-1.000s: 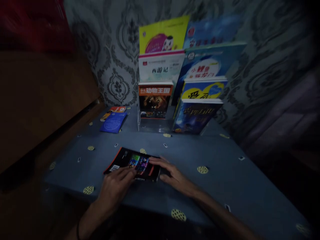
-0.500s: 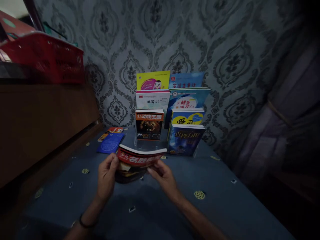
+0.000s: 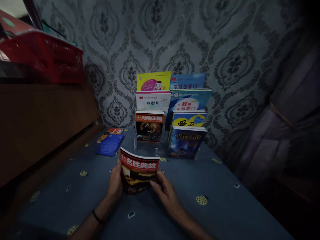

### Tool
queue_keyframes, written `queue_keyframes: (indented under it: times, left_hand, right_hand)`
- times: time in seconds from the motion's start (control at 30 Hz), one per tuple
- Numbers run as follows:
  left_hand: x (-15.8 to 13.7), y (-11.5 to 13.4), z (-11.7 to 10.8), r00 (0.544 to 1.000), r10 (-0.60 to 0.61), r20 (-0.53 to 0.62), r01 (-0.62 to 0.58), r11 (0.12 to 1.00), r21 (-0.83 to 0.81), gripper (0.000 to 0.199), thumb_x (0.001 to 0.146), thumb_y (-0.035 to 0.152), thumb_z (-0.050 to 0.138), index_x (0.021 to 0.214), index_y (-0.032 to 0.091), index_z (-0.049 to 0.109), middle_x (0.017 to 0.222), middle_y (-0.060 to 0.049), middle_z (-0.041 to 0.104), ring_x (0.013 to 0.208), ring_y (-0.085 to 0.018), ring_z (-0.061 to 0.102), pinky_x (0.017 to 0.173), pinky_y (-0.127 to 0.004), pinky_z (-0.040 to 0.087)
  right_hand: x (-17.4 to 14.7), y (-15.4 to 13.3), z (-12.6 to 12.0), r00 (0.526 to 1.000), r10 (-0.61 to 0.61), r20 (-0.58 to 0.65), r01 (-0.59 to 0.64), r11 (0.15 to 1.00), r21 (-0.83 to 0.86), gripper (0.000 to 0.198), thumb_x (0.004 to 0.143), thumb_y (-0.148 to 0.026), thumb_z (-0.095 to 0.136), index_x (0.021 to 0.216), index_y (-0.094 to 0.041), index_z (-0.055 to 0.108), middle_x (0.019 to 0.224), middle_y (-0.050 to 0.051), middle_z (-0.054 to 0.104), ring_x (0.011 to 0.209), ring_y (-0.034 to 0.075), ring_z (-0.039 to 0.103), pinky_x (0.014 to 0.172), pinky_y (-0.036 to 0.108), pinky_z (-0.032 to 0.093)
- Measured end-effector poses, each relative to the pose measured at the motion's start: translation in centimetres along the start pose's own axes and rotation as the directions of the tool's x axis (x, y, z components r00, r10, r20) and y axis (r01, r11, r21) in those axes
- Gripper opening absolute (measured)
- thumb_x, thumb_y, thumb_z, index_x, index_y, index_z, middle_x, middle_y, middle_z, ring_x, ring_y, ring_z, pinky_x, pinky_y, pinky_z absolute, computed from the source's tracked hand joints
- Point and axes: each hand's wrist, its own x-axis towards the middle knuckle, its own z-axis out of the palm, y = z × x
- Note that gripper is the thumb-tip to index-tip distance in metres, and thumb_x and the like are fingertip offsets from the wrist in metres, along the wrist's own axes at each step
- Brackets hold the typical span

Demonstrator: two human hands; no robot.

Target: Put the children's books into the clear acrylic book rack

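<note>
A thin paperback book (image 3: 139,173) with a red title band and a dark golden landscape cover is between my hands, tilted up and bowed slightly. My left hand (image 3: 116,180) grips its left edge, the fingers hidden behind it. At its lower right edge, my right hand (image 3: 163,190) pinches the cover with the thumb in front. Behind it stands a clear stepped book rack (image 3: 150,147). The lion-cover book (image 3: 150,128) occupies the rack's front left, with a white book (image 3: 153,100) and a yellow one (image 3: 153,80) behind. On the right a dark blue book (image 3: 187,143) is frontmost.
More books stand behind the dark blue one, including a yellow-and-blue book (image 3: 190,119). A blue booklet (image 3: 110,144) overlaps an orange one (image 3: 115,131) on the patterned cloth (image 3: 100,186). At left, a red basket (image 3: 57,58) rests on a wooden cabinet (image 3: 50,116). A curtain (image 3: 272,143) hangs right.
My hands have lowered the book a little and turned its cover upright, so the title and picture show more fully. The left hand has shifted right. The view has moved slightly.
</note>
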Motion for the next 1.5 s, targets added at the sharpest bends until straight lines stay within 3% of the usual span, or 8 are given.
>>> queue_keyframes:
  times: [0.4,0.57,0.73,0.97,1.1,1.27,1.37,1.5]
  left_hand:
    - [-0.3,0.1,0.0,0.998,0.047,-0.049,-0.047,0.999,-0.003,0.071,0.071,0.080,0.061,0.090,0.013,0.074,0.089,-0.010,0.077,0.087,-0.027,0.071,0.081,-0.038,0.055]
    - [-0.1,-0.6,-0.6,0.994,0.091,-0.066,-0.094,0.995,-0.041,0.058,0.078,0.069,0.065,0.105,0.017,0.070,0.102,-0.008,0.075,0.097,-0.024,0.068,0.086,-0.034,0.053]
    - [1.0,0.4,-1.3,0.976,0.218,0.017,-0.217,0.959,0.180,0.051,0.084,0.067,0.058,0.100,0.019,0.067,0.095,-0.005,0.072,0.091,-0.021,0.065,0.080,-0.029,0.051]
    - [5.0,4.3,0.1,0.813,0.525,0.252,-0.568,0.617,0.545,0.042,0.098,0.052,0.042,0.079,0.019,0.059,0.077,-0.001,0.059,0.074,-0.015,0.054,0.070,-0.026,0.044]
    - [8.2,6.9,2.6,0.710,0.616,0.341,-0.680,0.476,0.558,0.037,0.101,0.043,0.039,0.075,0.020,0.052,0.072,0.001,0.052,0.067,-0.013,0.048,0.063,-0.024,0.040]
    - [11.6,9.7,5.7,0.595,0.729,0.339,-0.775,0.409,0.481,0.032,0.102,0.039,0.040,0.083,0.020,0.056,0.074,0.001,0.052,0.068,-0.012,0.051,0.063,-0.023,0.043]
    - [12.5,9.9,6.2,0.581,0.734,0.351,-0.783,0.385,0.489,0.032,0.103,0.039,0.039,0.087,0.019,0.059,0.077,0.000,0.054,0.068,-0.013,0.052,0.063,-0.024,0.044]
    - [13.0,8.8,5.8,0.611,0.698,0.373,-0.763,0.394,0.513,0.033,0.103,0.039,0.037,0.087,0.019,0.059,0.077,-0.001,0.055,0.070,-0.014,0.053,0.064,-0.025,0.045]
  right_hand:
    - [-0.4,0.7,0.1,0.999,-0.033,-0.024,0.033,0.999,0.012,0.023,0.096,-0.044,0.054,0.104,-0.023,0.062,0.099,0.005,0.068,0.093,0.019,0.064,0.084,0.030,0.054]
    - [-0.5,0.9,0.0,1.000,0.001,-0.026,-0.002,0.999,-0.034,0.027,0.096,-0.044,0.053,0.110,-0.023,0.062,0.106,0.006,0.069,0.101,0.021,0.065,0.091,0.032,0.053]
    - [0.5,1.1,-0.4,1.000,0.010,-0.010,-0.010,0.998,-0.064,0.029,0.095,-0.045,0.052,0.110,-0.022,0.063,0.106,0.007,0.071,0.100,0.023,0.066,0.090,0.034,0.054]
    - [5.7,1.1,-3.2,0.980,-0.151,-0.129,0.118,0.965,-0.233,0.019,0.095,-0.038,0.052,0.102,-0.022,0.059,0.096,0.005,0.068,0.088,0.021,0.064,0.080,0.033,0.052]
    - [10.4,-1.5,-5.8,0.955,-0.273,-0.113,0.228,0.924,-0.306,0.013,0.096,-0.033,0.049,0.100,-0.022,0.055,0.092,0.004,0.065,0.084,0.019,0.062,0.076,0.032,0.050]
    - [15.0,-4.3,-8.0,0.883,-0.433,-0.180,0.348,0.862,-0.368,0.010,0.094,-0.028,0.049,0.101,-0.022,0.053,0.094,0.003,0.063,0.088,0.019,0.061,0.082,0.036,0.050]
    - [15.9,-4.0,-8.4,0.872,-0.450,-0.192,0.361,0.856,-0.371,0.010,0.093,-0.028,0.049,0.101,-0.022,0.052,0.093,0.003,0.061,0.088,0.019,0.060,0.083,0.037,0.050]
    - [15.6,-2.4,-8.4,0.887,-0.420,-0.190,0.327,0.864,-0.383,0.009,0.093,-0.030,0.050,0.100,-0.023,0.052,0.090,0.002,0.060,0.086,0.019,0.060,0.080,0.036,0.050]
